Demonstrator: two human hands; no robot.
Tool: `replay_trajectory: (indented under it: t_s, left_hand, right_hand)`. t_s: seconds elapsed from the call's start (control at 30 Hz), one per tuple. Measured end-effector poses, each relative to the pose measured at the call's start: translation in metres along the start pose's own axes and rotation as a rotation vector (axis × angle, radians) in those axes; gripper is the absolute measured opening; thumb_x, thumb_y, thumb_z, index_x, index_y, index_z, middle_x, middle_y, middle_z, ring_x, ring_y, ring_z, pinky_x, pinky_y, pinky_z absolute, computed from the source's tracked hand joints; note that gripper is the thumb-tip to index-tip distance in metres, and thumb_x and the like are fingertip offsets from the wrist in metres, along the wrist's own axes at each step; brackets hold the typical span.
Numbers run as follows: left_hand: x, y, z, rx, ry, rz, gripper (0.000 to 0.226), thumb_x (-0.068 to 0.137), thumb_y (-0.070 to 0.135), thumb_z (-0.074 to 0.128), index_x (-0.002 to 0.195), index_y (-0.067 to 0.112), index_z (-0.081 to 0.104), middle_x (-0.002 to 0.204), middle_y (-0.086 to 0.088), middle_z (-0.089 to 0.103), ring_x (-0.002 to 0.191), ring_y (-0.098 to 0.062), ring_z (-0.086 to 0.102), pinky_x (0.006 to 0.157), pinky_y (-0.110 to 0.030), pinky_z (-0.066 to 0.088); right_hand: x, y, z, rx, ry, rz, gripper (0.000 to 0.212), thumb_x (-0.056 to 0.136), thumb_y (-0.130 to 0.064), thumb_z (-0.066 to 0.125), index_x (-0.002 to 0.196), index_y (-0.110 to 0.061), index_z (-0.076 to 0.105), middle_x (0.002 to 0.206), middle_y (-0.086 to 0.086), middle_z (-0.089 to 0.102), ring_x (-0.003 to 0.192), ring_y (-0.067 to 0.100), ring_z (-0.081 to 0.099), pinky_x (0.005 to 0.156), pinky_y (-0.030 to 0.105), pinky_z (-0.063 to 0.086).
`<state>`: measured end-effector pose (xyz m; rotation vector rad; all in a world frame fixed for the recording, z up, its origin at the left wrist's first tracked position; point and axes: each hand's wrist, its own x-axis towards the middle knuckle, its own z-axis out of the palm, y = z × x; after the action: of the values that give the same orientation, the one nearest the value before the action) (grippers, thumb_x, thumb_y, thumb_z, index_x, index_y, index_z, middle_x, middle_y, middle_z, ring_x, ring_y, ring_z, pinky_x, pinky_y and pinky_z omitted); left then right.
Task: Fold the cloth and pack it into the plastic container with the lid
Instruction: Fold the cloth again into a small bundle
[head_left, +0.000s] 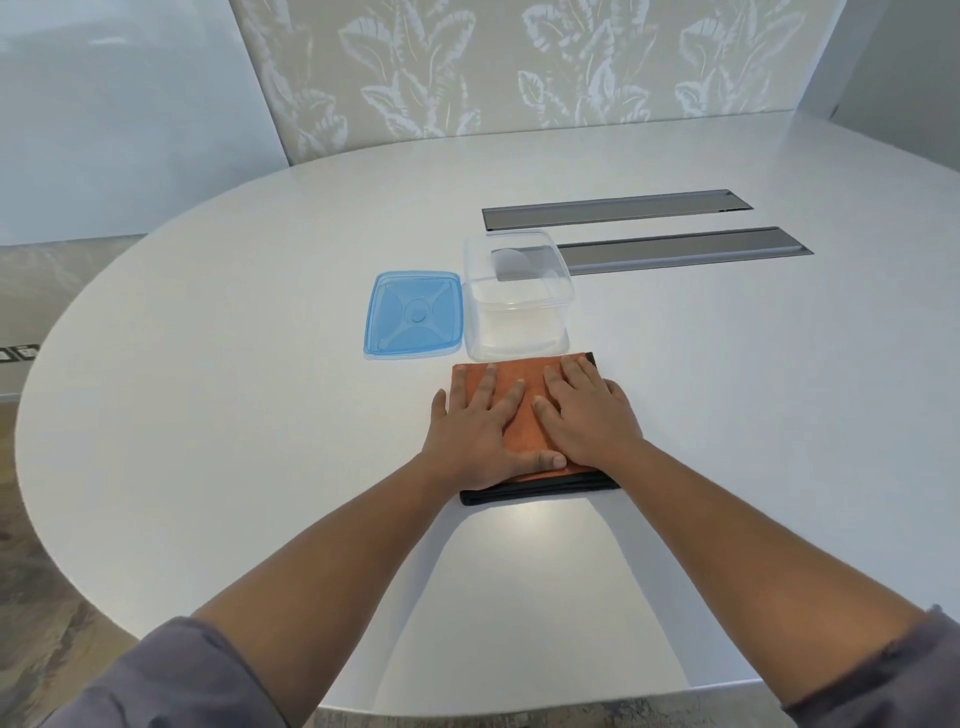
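Observation:
An orange cloth (524, 410) with a dark underside lies folded into a thick rectangle on the white table, just in front of the container. My left hand (480, 434) and my right hand (584, 415) both press flat on top of it, fingers spread, holding nothing. The clear plastic container (517, 299) stands open and empty right behind the cloth. Its blue lid (414, 314) lies flat on the table to the container's left.
The round white table (260, 415) has two long grey metal cable hatches (675, 249) behind and right of the container. A patterned wall panel stands beyond the table's far edge. Floor shows past the left and near edges.

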<state>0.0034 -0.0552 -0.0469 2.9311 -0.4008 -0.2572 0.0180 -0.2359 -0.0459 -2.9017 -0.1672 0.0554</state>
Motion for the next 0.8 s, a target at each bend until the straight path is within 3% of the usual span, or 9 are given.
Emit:
replay_trajectory:
  t_s: [0.13,0.57,0.8]
  left_hand:
    - [-0.001,-0.004,0.000,0.003,-0.027,0.000,0.124,0.058,0.107,0.027,0.161,0.045,-0.004,0.171,0.003,-0.016,0.154,-0.032,-0.026,0.123,-0.061,-0.004]
    - [-0.029,-0.073,-0.008,0.006,-0.021,-0.061,0.126,0.053,0.110,0.025,0.160,0.048,-0.004,0.171,0.009,-0.016,0.154,-0.027,-0.027,0.124,-0.060,-0.004]
    - [-0.034,-0.079,-0.002,-0.085,0.091,-0.098,0.094,0.081,0.094,0.019,0.161,0.046,0.007,0.172,0.007,-0.007,0.158,-0.024,-0.014,0.127,-0.050,0.000]
  right_hand:
    - [0.003,-0.005,0.001,0.034,-0.042,0.072,0.071,0.104,-0.059,0.024,0.165,-0.024,0.017,0.173,0.010,-0.003,0.158,0.031,-0.012,0.125,0.048,0.011]
    - [0.008,-0.075,0.023,0.003,-0.043,0.003,0.075,0.102,-0.060,0.023,0.165,-0.019,0.015,0.173,0.014,0.001,0.159,0.033,-0.007,0.125,0.048,0.013]
    - [0.006,-0.073,0.026,-0.027,-0.012,0.018,0.077,0.100,-0.062,0.022,0.164,-0.021,0.016,0.173,0.010,0.003,0.159,0.032,-0.003,0.126,0.049,0.012]
